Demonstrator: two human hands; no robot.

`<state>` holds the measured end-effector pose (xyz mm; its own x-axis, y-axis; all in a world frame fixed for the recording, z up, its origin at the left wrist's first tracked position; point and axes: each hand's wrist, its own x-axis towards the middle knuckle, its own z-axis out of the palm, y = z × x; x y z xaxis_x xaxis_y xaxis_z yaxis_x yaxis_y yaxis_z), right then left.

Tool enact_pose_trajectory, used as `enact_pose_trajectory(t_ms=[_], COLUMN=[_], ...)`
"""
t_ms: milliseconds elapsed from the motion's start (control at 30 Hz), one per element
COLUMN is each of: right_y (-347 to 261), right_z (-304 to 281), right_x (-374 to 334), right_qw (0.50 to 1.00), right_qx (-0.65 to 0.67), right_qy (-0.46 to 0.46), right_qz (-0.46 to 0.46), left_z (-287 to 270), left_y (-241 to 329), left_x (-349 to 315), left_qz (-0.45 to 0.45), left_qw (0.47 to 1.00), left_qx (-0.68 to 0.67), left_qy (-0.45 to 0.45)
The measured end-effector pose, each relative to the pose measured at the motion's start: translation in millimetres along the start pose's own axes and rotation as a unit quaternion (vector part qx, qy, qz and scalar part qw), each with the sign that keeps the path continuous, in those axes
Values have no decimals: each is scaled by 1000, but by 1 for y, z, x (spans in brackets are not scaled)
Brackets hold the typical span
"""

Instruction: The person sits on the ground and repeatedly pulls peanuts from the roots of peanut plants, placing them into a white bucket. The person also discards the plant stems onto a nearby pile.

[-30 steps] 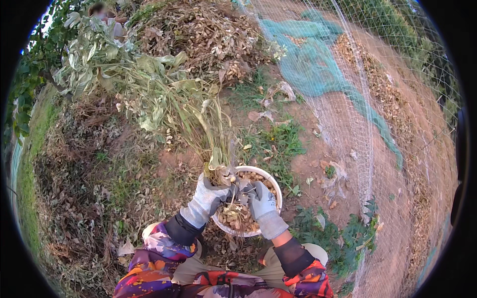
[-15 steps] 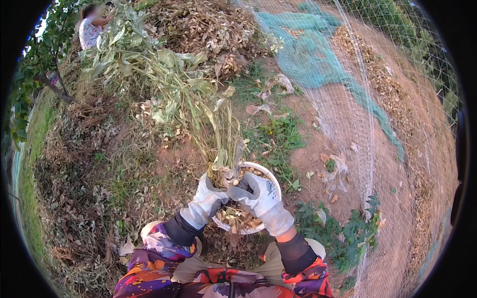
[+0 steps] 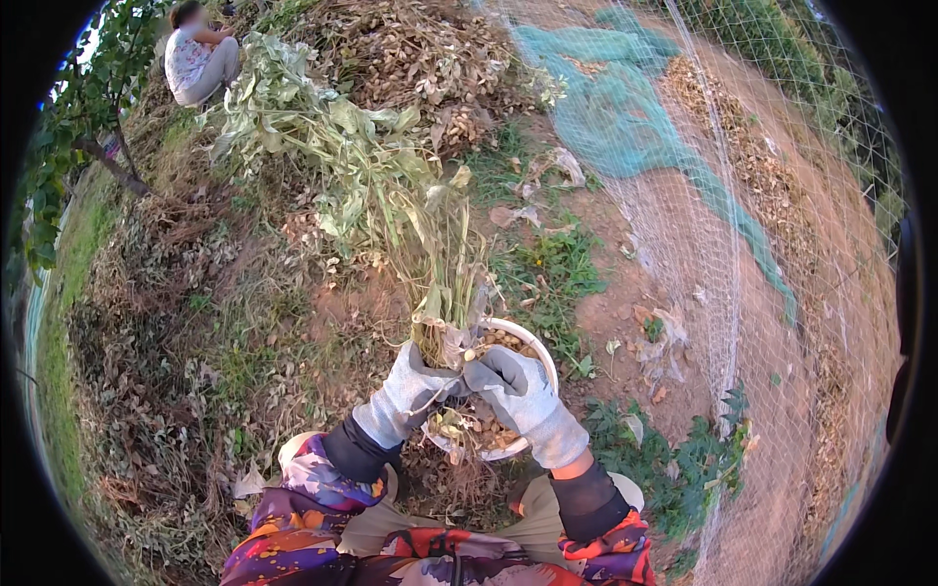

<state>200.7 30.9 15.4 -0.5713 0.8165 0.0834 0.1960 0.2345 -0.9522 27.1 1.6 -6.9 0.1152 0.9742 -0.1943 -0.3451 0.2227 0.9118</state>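
Observation:
A bundle of drying peanut plants (image 3: 442,269) leans away from me, its wilted leaves spreading to the far left. My left hand (image 3: 403,398), in a grey-white work glove, is closed around its near end. My right hand (image 3: 526,398), gloved alike, meets it there with fingers curled in a pinch; whatever they hold is hidden. A pale peanut pod (image 3: 469,355) shows beside the right fingers. Under both hands stands a white bucket (image 3: 550,363) between my legs, containing peanuts (image 3: 508,340) and dry leaf bits. The gloves cover part of its opening.
Heaped peanut plants (image 3: 430,59) lie at the far side. A person (image 3: 198,61) sits at the far left near a small tree (image 3: 117,171). White netting (image 3: 728,293) and bunched green mesh (image 3: 625,117) run down the right. A leafy green plant (image 3: 674,449) grows right of my knee.
My right hand has shifted slightly right while staying curled at the plants' near end. The leafy tops have swung a little right. The distant person now shows more fully.

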Motion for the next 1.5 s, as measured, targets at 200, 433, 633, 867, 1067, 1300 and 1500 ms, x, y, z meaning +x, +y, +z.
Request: enact_pose_trajectory(t_ms=[200,433,633,867,1067,1300,1500], right_y=[-12,6,-28,-8,2,-5,9], right_z=[-8,-9,-3,3,11,-10,-5], right_x=[4,-2,-12,-22,-29,-9,-1], right_qw=[991,981,940,916,910,993,968], right_qx=[-60,-169,258,364,380,-1,-153], right_qy=[-67,-84,16,-21,9,108,138], right_qz=[98,-37,223,169,168,49,-142], left_z=[8,14,-6,-2,0,15,16], left_y=[4,15,9,10,11,27,23], left_x=[-1,-6,-5,-11,-12,-14,-15], left_qz=[11,-9,-36,-34,-40,-36,-43], left_qw=[1000,998,996,987,989,997,995], left_qx=[-22,18,17,-118,-108,-44,-88], left_qy=[-12,-61,-84,-103,-94,-58,-34])
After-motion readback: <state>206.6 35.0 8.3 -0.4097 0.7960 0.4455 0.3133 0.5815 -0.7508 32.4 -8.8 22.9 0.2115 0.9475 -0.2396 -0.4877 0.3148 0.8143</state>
